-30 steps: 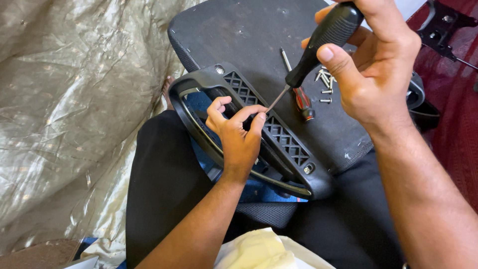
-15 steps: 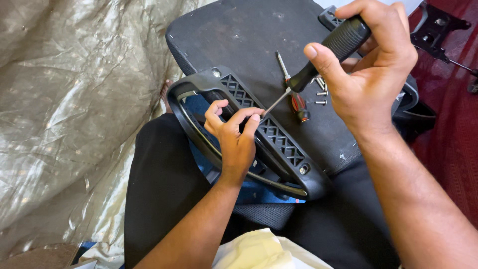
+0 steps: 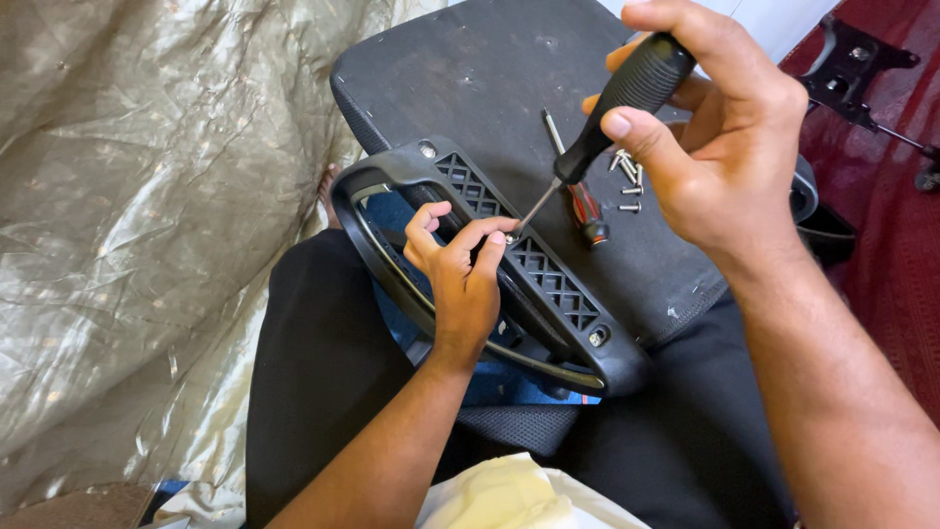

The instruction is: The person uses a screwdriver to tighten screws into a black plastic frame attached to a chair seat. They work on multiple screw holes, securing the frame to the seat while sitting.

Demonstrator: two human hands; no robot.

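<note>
The right hand point(image 3: 729, 162) is closed around the black handle of a screwdriver point(image 3: 607, 122), thumb pressed along the grip. The tool's long axis runs on a slant from the upper right, where the handle sits in the fist, down to the lower left, where its thin metal shaft points at the ribbed top of a black plastic armrest point(image 3: 548, 279). The left hand point(image 3: 460, 269) rests on that armrest, fingers curled and pinched at the spot where the screwdriver tip meets the plastic; whether a screw sits between the fingertips cannot be told. The armrest lies across the person's lap and against the edge of a black chair seat point(image 3: 470, 69), its long axis running from upper left to lower right, with a screw point(image 3: 595, 338) showing near its lower end. On the seat, just beyond the shaft, lie a second screwdriver point(image 3: 578, 191) with a red-and-black handle and a small cluster of loose screws point(image 3: 627, 176).
</note>
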